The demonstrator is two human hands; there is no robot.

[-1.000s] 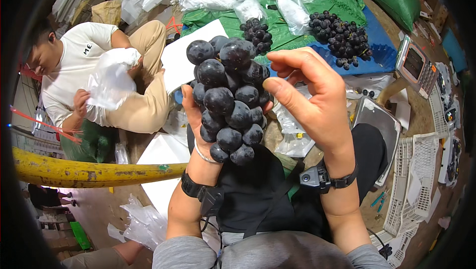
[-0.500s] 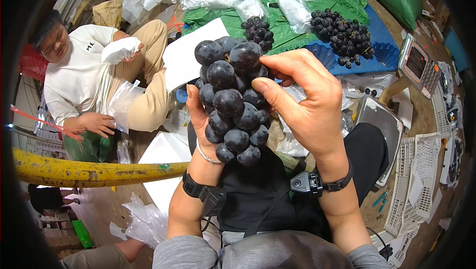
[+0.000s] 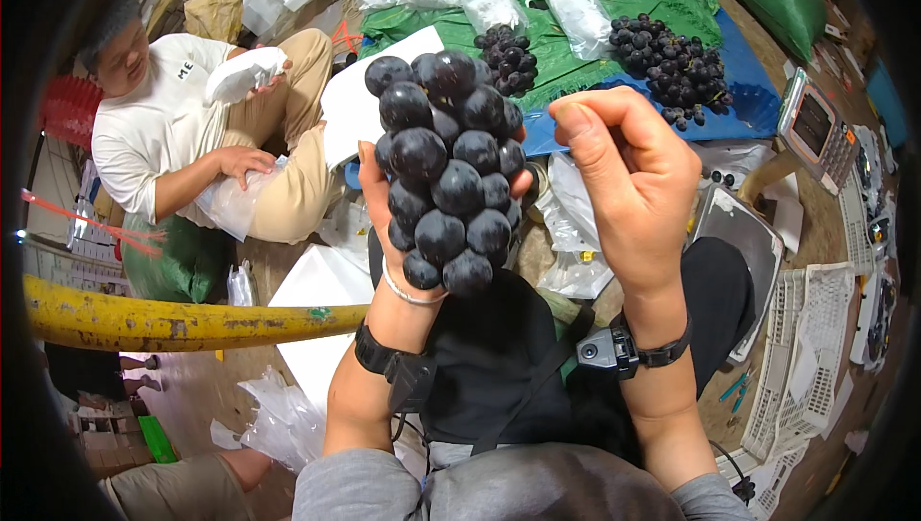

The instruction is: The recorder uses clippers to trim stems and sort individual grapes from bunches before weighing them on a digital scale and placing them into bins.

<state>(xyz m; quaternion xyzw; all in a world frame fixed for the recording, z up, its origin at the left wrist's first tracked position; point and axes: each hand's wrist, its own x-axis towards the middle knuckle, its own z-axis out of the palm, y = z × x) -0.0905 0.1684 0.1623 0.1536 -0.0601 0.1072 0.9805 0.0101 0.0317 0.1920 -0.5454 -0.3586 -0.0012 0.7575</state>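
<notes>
A large bunch of dark purple grapes (image 3: 441, 166) sits upright in my left hand (image 3: 376, 195), whose fingers wrap behind it and are mostly hidden by the berries. Just right of the bunch, apart from it, my right hand (image 3: 633, 171) is raised with thumb and forefinger pinched; I cannot make out whether anything is between them. Both wrists carry black strapped devices, and a thin bracelet circles my left wrist.
A seated co-worker (image 3: 163, 137) holds white material at left. A green tarp (image 3: 566, 80) bears bagged bundles (image 3: 580, 17) and more grapes (image 3: 672, 70). A scale (image 3: 815, 128), metal tray (image 3: 743, 262) and white crates (image 3: 796, 348) stand right; a yellow bar (image 3: 144, 319) runs leftward.
My right hand has drawn away rightward from the bunch it was touching half a second ago. The bunch has risen slightly. The co-worker's lower hand has shifted to the right.
</notes>
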